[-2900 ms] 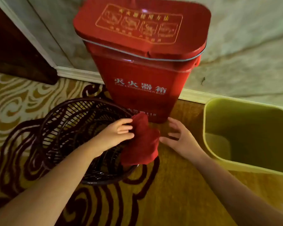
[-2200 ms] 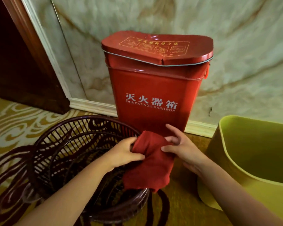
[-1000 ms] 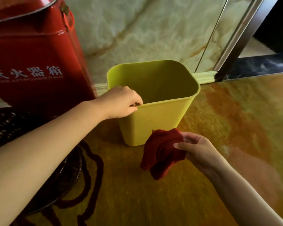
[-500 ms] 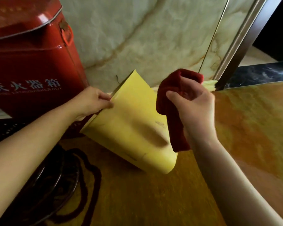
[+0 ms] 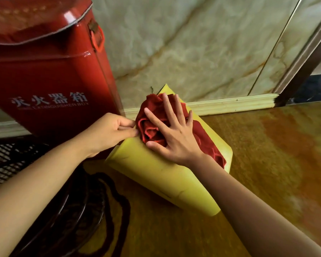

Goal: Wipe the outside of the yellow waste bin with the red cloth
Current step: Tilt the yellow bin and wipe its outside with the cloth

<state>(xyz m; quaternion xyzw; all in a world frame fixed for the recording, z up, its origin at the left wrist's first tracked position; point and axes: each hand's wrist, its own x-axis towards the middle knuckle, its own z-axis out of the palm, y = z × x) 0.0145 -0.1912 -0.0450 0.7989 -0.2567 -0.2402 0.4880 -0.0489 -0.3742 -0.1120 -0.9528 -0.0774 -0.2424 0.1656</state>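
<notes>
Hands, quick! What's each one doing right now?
Left hand: closed, gripping the yellow bin at its edge.
Right hand: open flat, pressing the red cloth on the bin.

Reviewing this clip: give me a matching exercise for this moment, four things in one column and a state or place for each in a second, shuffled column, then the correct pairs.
Things:
1. yellow plastic waste bin
2. red cloth
3. left hand
4. red metal fire extinguisher box

States or places:
A. pinching the bin's edge
B. standing upright against the marble wall
C. tipped over on the floor
D. pressed flat under the right hand

Pairs: 1-C, 2-D, 3-A, 4-B
</notes>
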